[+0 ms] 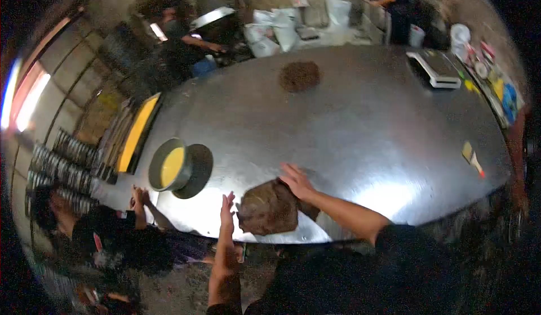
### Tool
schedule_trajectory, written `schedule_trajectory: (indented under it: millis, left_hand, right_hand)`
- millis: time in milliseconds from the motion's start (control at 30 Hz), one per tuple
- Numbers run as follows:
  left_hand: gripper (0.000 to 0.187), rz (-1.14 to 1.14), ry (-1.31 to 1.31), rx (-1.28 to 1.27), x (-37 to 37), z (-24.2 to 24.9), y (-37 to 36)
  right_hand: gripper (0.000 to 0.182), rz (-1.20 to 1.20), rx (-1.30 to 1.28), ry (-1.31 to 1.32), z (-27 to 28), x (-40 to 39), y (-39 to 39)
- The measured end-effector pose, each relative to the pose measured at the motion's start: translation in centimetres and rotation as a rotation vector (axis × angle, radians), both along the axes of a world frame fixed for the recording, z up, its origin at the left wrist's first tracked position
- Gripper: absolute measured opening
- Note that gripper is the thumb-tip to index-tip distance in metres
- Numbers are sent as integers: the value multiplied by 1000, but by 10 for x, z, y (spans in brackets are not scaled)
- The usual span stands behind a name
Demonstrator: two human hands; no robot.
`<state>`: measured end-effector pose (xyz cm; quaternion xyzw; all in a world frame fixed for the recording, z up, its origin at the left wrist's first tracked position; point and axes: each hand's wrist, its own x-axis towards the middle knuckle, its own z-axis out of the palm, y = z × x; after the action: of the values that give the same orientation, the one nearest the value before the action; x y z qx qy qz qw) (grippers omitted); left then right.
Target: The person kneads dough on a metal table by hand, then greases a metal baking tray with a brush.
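Note:
A thick brown slab that looks like dough lies near the front edge of the metal table. My left hand is upright at its left side, fingers stretched out and palm facing it; whether it touches is hard to tell. At the slab's upper right corner rests my right hand, open, with its fingers extended. Neither hand grips anything. To the left of the slab stands a grey-green bowl with something yellow in it.
A brown crumbly pile sits at the table's far side. The scale and brush are on the right. A co-worker is close on my left; others stand beyond. Trays lean at left, white sacks behind.

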<state>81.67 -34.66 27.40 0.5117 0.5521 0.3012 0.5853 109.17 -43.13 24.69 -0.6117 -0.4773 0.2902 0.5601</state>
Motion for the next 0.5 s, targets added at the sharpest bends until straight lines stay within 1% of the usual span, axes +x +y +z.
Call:
schedule_trajectory:
  millis: [33,67,100,133,167,233,267,300,333,367,400,467,500]
  left_hand:
    - [70,-170,-206,-182,-12,-56,25]
    - [74,-63,-102,-148,16,-26,-4]
    - [74,-85,-209,-154,11,-44,1]
    - [73,-88,-321,-159,1,-63,7]
    - [74,-99,-344,-172,1,-59,0]
    - [75,-89,-378,-218,-5,-51,-9]
    - [75,-83,-404,-230,-4,-52,-8]
    - [73,-59,-385,-252,4,-39,-12]
    - [71,-34,-359,-280,9,-23,-21]
    - [68,-81,-405,-278,13,-16,-25]
    - [66,-128,-459,-267,18,-11,-27]
    - [65,-178,-438,-191,27,-5,-26]
    - [65,-95,-470,-205,36,-2,-26]
  right_hand:
    - [57,-38,-30,24,-9,-2,-4]
    - [58,31,-188,89,-16,-4,-7]
    - [59,116,-342,153,-20,-3,-8]
    - [66,150,-332,148,-19,1,-13]
    - [73,202,-336,158,-20,-2,-20]
    - [79,173,-274,250,-56,-11,-23]
    - [87,253,-158,245,-53,-9,-35]
    - [96,326,-35,245,-38,-4,-46]
    - [107,383,-21,85,-35,1,-59]
    - [118,443,4,-81,-33,5,-68]
    - [128,431,-41,-138,-30,3,-73]
    - [129,291,-48,-150,-24,-15,-69]
    - [129,303,-57,-146,-27,-26,-64]
